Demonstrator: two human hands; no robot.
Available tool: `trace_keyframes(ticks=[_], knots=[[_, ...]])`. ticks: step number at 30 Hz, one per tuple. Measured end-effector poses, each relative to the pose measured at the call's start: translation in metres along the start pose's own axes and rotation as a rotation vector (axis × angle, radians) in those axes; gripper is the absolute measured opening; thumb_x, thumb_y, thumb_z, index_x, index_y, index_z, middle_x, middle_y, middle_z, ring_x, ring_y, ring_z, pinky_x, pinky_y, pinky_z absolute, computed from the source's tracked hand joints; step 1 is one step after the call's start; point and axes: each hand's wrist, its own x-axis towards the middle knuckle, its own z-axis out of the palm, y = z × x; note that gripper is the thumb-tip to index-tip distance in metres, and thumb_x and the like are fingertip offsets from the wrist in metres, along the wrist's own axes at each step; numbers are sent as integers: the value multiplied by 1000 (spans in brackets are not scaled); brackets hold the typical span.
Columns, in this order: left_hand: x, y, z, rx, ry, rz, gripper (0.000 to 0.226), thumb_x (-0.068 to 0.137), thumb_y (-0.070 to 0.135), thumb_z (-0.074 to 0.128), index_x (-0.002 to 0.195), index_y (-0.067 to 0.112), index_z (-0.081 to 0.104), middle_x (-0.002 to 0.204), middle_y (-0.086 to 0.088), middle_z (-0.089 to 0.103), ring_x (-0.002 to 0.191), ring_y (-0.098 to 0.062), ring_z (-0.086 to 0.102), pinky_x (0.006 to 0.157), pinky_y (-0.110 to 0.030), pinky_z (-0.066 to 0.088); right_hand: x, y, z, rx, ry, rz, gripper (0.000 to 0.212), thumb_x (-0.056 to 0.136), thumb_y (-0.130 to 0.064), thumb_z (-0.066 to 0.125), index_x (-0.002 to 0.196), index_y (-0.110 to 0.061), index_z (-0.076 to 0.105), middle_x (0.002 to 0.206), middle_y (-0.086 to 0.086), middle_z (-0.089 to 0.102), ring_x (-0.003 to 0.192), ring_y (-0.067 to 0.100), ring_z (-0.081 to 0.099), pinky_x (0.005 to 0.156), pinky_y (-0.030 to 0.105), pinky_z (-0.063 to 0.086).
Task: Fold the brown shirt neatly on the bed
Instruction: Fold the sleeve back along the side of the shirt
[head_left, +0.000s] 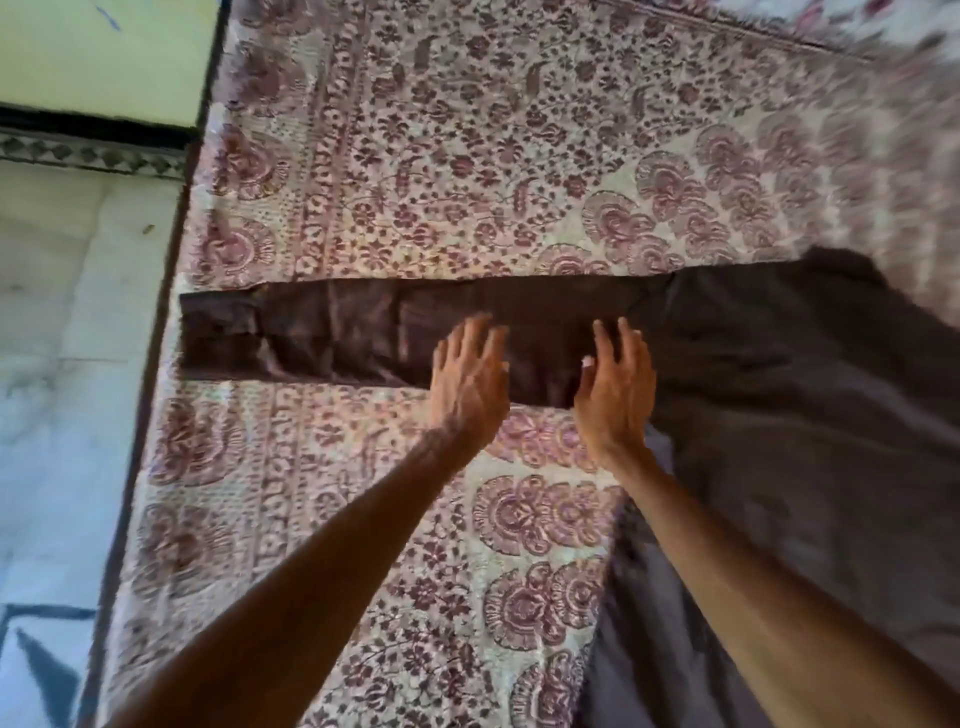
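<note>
Floor tiles (62, 364) lie left of the bed (415, 156). Your brown shirt (779, 389) lies flat on the bedspread, its sleeve (337, 332) stretched straight leftward with the cuff at the bed's edge. Your left hand (470, 384) and right hand (615, 395) are open over that sleeve, fingers spread, gripping nothing.

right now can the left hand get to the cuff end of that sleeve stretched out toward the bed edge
Probably yes. The left hand is open over the sleeve of the brown shirt, and nothing lies on the sleeve between it and the cuff; it would need to slide further left along the bedspread.
</note>
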Motion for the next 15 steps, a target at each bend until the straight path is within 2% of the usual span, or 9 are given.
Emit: trace_keyframes(ticks=[2, 5, 9, 13, 15], knots=[[7, 33, 27, -24, -82, 84, 51, 86, 25, 45, 136, 18, 48, 147, -8, 42, 136, -29, 38, 109, -46, 35, 14, 39, -7, -21, -4, 39, 48, 94, -13, 47, 142, -14, 45, 153, 15, 35, 140, 35, 33, 113, 46, 33], [24, 79, 63, -3, -146, 106, 56, 92, 26, 35, 148, 20, 33, 158, -5, 26, 147, -27, 21, 117, -47, 21, 47, 79, -11, -35, -65, 1, 52, 96, -12, 42, 147, -14, 37, 157, 14, 28, 145, 34, 25, 117, 46, 25], [50, 111, 103, 63, -158, 61, 56, 96, 26, 36, 151, 23, 25, 161, -3, 17, 149, -24, 11, 120, -48, 13, 73, 101, 6, -103, -146, -30, 55, 102, -36, 28, 154, -19, 21, 162, 10, 16, 149, 30, 14, 120, 48, 16], [50, 97, 112, 215, -132, 105, 57, 99, 47, 31, 152, 29, 22, 162, 0, 14, 150, -22, 9, 120, -49, 10, 70, 111, 16, -193, -66, -39, 57, 101, -45, 26, 153, -25, 22, 161, 4, 19, 148, 27, 18, 119, 47, 14], [46, 63, 96, 266, -67, 6, 63, 96, 58, 27, 153, 33, 16, 162, 3, 9, 150, -22, 5, 121, -49, 4, 71, 111, 16, -189, -67, -35, 57, 100, -47, 26, 153, -28, 20, 162, 2, 18, 149, 26, 17, 120, 47, 13]])
